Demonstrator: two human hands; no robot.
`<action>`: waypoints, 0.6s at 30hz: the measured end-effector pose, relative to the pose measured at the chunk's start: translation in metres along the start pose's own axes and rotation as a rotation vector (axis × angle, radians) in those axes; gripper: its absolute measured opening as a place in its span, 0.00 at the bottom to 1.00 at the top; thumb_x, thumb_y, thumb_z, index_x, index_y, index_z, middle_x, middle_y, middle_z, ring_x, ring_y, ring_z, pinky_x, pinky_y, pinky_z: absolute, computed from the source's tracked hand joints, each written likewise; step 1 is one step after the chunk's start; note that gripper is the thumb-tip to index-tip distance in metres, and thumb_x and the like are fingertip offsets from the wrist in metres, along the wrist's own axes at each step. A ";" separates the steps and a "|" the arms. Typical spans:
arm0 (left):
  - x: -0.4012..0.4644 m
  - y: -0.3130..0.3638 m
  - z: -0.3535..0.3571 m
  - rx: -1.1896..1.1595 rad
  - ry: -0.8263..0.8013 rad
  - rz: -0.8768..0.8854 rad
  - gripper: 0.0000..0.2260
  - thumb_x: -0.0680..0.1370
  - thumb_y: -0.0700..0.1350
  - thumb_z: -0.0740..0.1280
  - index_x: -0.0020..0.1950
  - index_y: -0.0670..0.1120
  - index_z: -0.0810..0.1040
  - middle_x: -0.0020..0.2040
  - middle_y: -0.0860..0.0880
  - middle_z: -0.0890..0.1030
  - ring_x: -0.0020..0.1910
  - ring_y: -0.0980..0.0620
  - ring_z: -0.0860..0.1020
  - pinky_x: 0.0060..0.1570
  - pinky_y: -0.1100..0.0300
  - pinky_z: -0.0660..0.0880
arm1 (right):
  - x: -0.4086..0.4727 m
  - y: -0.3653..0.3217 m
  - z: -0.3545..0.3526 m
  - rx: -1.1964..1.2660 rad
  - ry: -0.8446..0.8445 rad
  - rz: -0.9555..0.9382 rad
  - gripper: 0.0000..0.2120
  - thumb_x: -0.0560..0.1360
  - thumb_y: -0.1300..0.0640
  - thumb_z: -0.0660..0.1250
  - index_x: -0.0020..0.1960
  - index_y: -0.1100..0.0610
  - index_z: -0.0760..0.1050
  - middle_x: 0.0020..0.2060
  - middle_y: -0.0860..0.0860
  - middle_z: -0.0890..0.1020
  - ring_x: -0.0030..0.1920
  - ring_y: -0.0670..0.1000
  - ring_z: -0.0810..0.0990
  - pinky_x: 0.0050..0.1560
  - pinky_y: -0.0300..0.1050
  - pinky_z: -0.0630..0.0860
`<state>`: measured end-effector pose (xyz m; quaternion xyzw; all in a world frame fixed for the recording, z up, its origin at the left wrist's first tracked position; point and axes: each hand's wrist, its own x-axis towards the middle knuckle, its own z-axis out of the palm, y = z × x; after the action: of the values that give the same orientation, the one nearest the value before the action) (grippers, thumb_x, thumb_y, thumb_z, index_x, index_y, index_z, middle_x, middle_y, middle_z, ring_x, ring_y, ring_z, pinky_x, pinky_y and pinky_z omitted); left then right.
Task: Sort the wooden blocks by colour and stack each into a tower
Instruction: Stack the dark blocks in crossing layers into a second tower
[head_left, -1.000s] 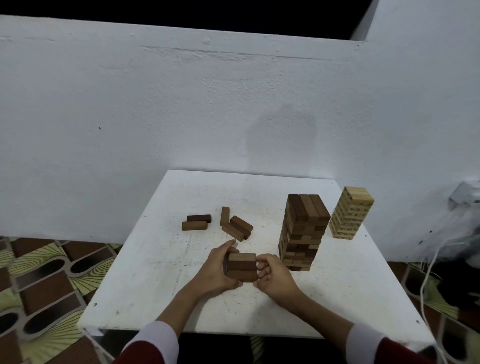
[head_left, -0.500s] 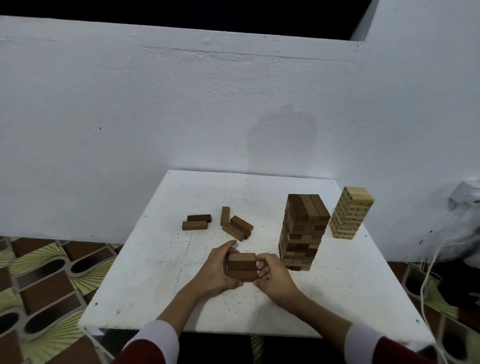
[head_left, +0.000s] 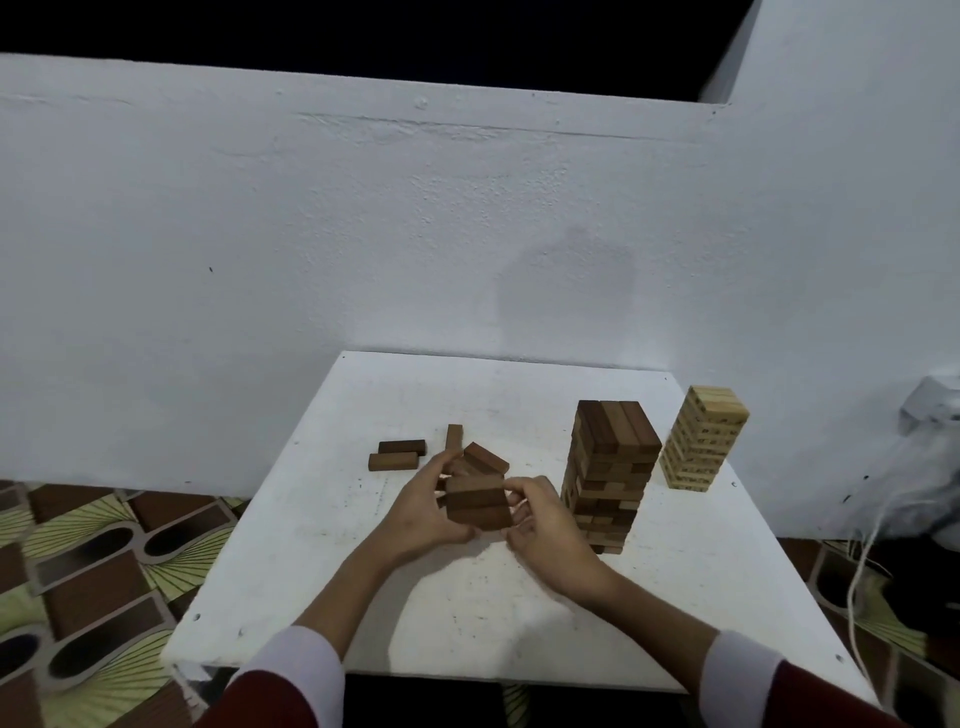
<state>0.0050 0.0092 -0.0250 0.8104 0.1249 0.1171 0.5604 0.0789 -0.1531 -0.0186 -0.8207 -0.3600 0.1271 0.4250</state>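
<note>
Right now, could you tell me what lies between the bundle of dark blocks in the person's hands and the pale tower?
In the head view, the dark brown tower stands between the held bundle and the pale tower.

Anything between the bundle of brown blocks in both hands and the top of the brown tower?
Nothing visible. Left hand and right hand hold the brown bundle left of the brown tower; bare table lies between. The loose blocks sit behind.

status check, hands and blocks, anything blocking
Left hand and right hand grip a bundle of brown blocks. Brown tower stands right. Loose brown blocks behind; nothing blocking.
</note>
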 end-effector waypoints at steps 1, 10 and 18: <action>0.003 0.007 -0.005 -0.004 0.004 0.011 0.38 0.63 0.34 0.77 0.68 0.52 0.65 0.55 0.55 0.73 0.54 0.60 0.75 0.48 0.72 0.73 | 0.001 -0.008 -0.005 -0.013 0.007 -0.036 0.22 0.73 0.72 0.62 0.64 0.55 0.69 0.52 0.49 0.68 0.45 0.41 0.72 0.45 0.27 0.69; 0.022 0.082 -0.027 -0.034 0.038 0.164 0.40 0.60 0.39 0.77 0.68 0.52 0.66 0.55 0.54 0.74 0.54 0.59 0.76 0.45 0.69 0.74 | 0.021 -0.060 -0.066 -0.034 0.098 -0.225 0.25 0.71 0.67 0.70 0.65 0.56 0.67 0.52 0.51 0.68 0.42 0.44 0.71 0.43 0.31 0.73; 0.051 0.125 0.012 0.023 -0.018 0.279 0.38 0.65 0.34 0.77 0.70 0.50 0.65 0.54 0.54 0.75 0.52 0.61 0.75 0.49 0.75 0.72 | 0.025 -0.052 -0.138 -0.091 0.062 -0.127 0.35 0.69 0.59 0.74 0.71 0.51 0.62 0.64 0.44 0.65 0.61 0.44 0.69 0.53 0.30 0.70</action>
<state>0.0655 -0.0272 0.0907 0.8272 0.0073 0.1853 0.5304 0.1422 -0.1991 0.1088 -0.8183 -0.4036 0.0578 0.4052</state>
